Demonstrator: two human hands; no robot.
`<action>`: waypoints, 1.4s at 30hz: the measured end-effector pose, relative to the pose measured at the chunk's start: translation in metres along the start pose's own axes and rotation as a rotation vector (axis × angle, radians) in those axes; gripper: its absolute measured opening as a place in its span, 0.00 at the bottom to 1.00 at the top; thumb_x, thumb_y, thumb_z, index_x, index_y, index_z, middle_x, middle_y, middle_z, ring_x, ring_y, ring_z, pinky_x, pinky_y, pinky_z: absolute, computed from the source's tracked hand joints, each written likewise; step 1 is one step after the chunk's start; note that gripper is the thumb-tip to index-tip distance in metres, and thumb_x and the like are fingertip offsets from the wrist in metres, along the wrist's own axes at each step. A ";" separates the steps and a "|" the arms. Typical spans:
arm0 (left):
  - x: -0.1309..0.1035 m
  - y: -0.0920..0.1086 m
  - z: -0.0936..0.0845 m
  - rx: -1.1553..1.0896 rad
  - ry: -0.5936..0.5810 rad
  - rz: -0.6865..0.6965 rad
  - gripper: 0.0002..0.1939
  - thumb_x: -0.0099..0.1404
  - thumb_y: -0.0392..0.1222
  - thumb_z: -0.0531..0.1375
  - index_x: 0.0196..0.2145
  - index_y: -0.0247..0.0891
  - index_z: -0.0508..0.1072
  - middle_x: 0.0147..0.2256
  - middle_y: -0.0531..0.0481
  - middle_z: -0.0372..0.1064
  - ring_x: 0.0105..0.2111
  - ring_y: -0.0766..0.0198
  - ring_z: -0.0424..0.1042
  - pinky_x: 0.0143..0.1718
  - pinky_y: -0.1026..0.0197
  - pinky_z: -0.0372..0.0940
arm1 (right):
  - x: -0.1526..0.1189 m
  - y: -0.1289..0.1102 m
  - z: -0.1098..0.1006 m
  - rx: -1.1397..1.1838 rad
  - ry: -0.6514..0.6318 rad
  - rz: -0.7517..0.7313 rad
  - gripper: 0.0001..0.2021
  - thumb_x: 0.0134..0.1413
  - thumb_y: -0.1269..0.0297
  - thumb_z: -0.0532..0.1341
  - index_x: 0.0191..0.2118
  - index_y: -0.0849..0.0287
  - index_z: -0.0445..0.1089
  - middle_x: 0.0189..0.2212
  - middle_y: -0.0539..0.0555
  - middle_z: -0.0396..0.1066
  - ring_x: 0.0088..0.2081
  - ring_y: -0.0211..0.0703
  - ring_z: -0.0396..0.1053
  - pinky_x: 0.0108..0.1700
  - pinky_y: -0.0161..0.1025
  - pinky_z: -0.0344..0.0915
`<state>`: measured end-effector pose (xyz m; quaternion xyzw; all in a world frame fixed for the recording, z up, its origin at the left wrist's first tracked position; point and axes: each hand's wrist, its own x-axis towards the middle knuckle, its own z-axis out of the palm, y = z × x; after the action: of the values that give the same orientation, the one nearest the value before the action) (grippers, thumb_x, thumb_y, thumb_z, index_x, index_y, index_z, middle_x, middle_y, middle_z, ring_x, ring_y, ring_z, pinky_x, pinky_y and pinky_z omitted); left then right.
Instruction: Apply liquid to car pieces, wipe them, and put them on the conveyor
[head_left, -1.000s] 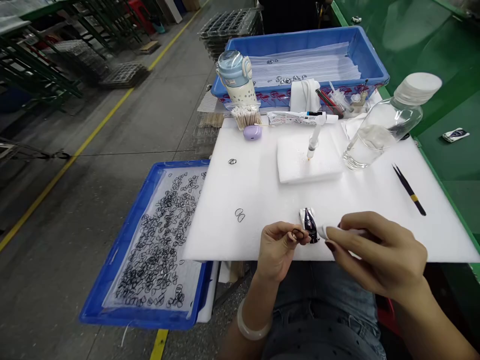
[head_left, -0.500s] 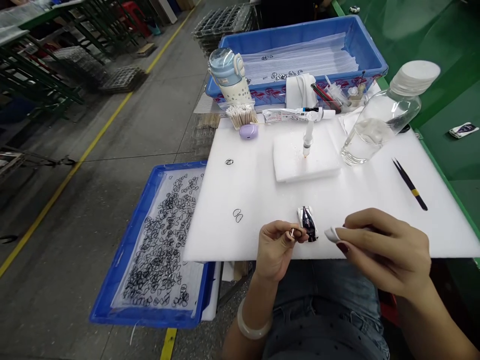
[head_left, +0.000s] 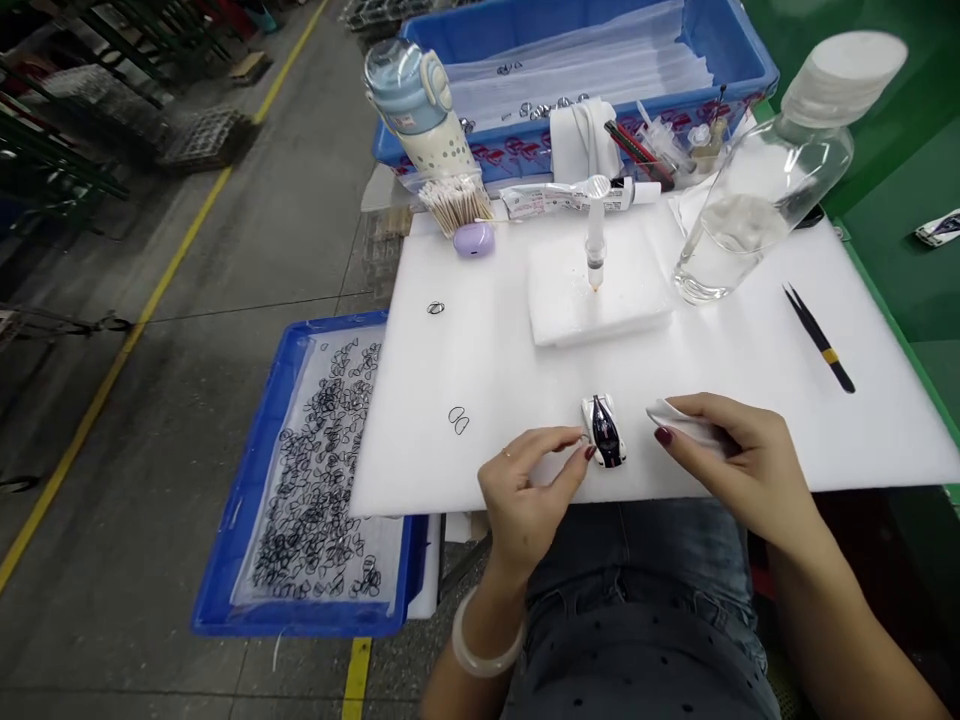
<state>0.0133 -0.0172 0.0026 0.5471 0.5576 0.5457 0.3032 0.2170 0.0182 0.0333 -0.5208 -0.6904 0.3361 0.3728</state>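
A small black-and-white car-shaped piece point(head_left: 604, 430) lies on the white foam board point(head_left: 525, 380) near its front edge. My left hand point(head_left: 534, 484) has thumb and forefinger pinched together against the piece's left side; the small ring it held earlier is hidden behind the fingertips. My right hand point(head_left: 739, 458) rests just right of the piece, holding a folded white wipe point(head_left: 679, 417) whose tip points toward it. A white bangle point(head_left: 480, 655) is on my left wrist.
A blue tray point(head_left: 247, 520) of several black rings hangs at the left. On the board are loose rings point(head_left: 458, 420), a foam block point(head_left: 600, 300) with an upright syringe point(head_left: 595, 245), a clear bottle point(head_left: 757, 190), tweezers point(head_left: 819, 338), cotton swabs point(head_left: 454, 203) and a glue tube point(head_left: 570, 197). A blue crate point(head_left: 735, 55) stands behind.
My left hand has brought the ring down from the air to the piece's left side. My right hand has drawn back to the right and lowered onto the board. The view has tilted down.
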 end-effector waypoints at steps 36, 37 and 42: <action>0.018 0.001 -0.004 0.342 -0.317 0.117 0.19 0.61 0.33 0.64 0.50 0.41 0.73 0.53 0.43 0.70 0.55 0.53 0.69 0.55 0.48 0.67 | 0.003 0.009 0.026 -0.282 -0.090 -0.136 0.09 0.62 0.60 0.61 0.38 0.61 0.71 0.29 0.51 0.74 0.24 0.35 0.68 0.24 0.33 0.58; 0.023 0.001 -0.008 0.342 -0.430 0.137 0.25 0.61 0.34 0.65 0.56 0.41 0.69 0.58 0.41 0.66 0.59 0.50 0.65 0.58 0.46 0.64 | 0.002 0.010 0.023 -0.225 -0.087 -0.128 0.07 0.62 0.62 0.61 0.40 0.61 0.71 0.29 0.51 0.74 0.26 0.35 0.68 0.25 0.33 0.60; 0.042 -0.006 -0.015 0.395 -0.740 0.294 0.30 0.64 0.43 0.66 0.62 0.46 0.63 0.63 0.43 0.61 0.63 0.48 0.60 0.60 0.44 0.60 | -0.013 0.012 0.017 -0.172 0.118 -0.220 0.08 0.61 0.73 0.61 0.45 0.58 0.73 0.30 0.51 0.71 0.25 0.34 0.64 0.24 0.33 0.59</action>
<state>-0.0114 0.0189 0.0115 0.8265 0.4212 0.2335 0.2913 0.2104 0.0068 0.0124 -0.4909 -0.7465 0.2015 0.4014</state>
